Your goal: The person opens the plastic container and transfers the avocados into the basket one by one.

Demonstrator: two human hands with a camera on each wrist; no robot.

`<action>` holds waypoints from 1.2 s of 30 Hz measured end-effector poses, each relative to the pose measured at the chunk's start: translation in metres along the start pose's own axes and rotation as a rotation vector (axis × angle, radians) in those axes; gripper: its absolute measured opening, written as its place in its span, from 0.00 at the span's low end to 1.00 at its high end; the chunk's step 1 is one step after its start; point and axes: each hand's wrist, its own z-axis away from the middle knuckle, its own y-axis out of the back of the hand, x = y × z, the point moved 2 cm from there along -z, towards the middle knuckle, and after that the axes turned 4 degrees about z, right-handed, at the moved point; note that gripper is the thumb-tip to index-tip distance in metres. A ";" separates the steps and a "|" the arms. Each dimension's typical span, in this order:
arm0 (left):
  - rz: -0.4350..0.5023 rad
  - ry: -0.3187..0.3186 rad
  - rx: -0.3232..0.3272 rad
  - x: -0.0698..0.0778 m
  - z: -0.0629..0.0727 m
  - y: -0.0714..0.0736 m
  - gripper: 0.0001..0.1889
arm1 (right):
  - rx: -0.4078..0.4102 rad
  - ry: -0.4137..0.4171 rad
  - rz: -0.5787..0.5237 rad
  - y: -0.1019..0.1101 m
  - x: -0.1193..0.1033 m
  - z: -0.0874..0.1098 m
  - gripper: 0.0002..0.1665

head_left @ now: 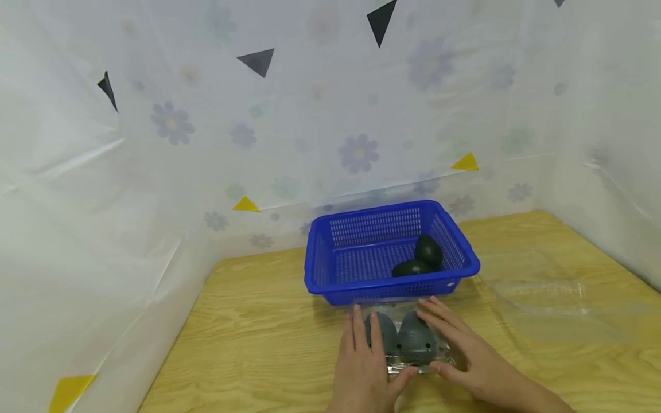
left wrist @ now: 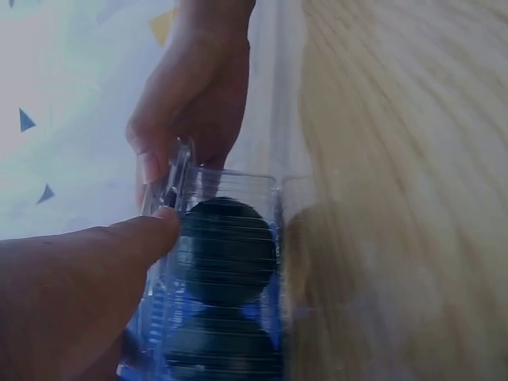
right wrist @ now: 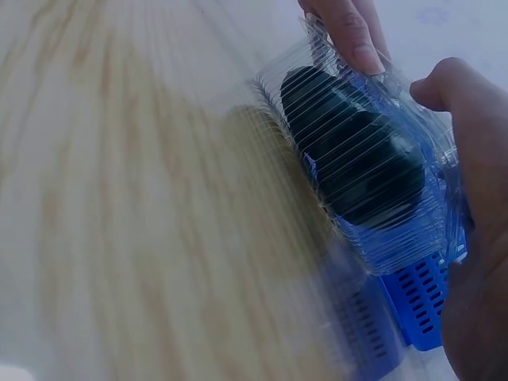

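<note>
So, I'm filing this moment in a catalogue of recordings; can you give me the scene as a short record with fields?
Left hand: touching the left part of a clear plastic box
Right hand: touching the box's right part
Box contents: two dark rounded fruits, side by side
Basket: blue, perforated, just beyond the box
Basket contents: two dark green fruits, towards its right end
Surface: wood-grain table
Right of basket: see-through plastic, exact item unclear
Backdrop: pale flowered sheet
</note>
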 end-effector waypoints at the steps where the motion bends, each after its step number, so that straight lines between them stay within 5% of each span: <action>1: 0.010 -0.001 -0.008 0.000 0.000 0.000 0.58 | -0.002 -0.009 -0.005 0.000 0.000 0.000 0.45; 9: 0.042 -0.044 -0.022 0.001 -0.001 0.010 0.56 | 0.002 -0.053 -0.046 0.009 -0.001 0.005 0.42; 14: -0.009 -0.233 0.084 0.010 -0.003 0.022 0.47 | 0.067 -0.183 -0.040 0.021 0.003 0.014 0.37; 19: 0.026 -0.561 0.304 0.024 -0.007 0.034 0.24 | 0.044 -0.321 -0.340 0.026 0.017 0.022 0.27; 23: 0.026 -0.718 0.399 0.039 -0.011 0.035 0.10 | -0.127 -0.384 -0.740 0.027 0.029 0.027 0.22; 27: -0.026 -0.757 0.441 0.053 -0.017 0.032 0.08 | -0.307 -0.476 -1.052 0.024 0.031 0.030 0.18; 31: -0.077 -0.757 0.498 0.062 -0.021 0.029 0.04 | -0.383 -0.560 -1.192 0.020 0.026 0.030 0.15; 36: -0.136 -0.747 0.527 0.072 -0.025 0.026 0.07 | -0.442 -0.519 -1.353 0.020 0.022 0.030 0.17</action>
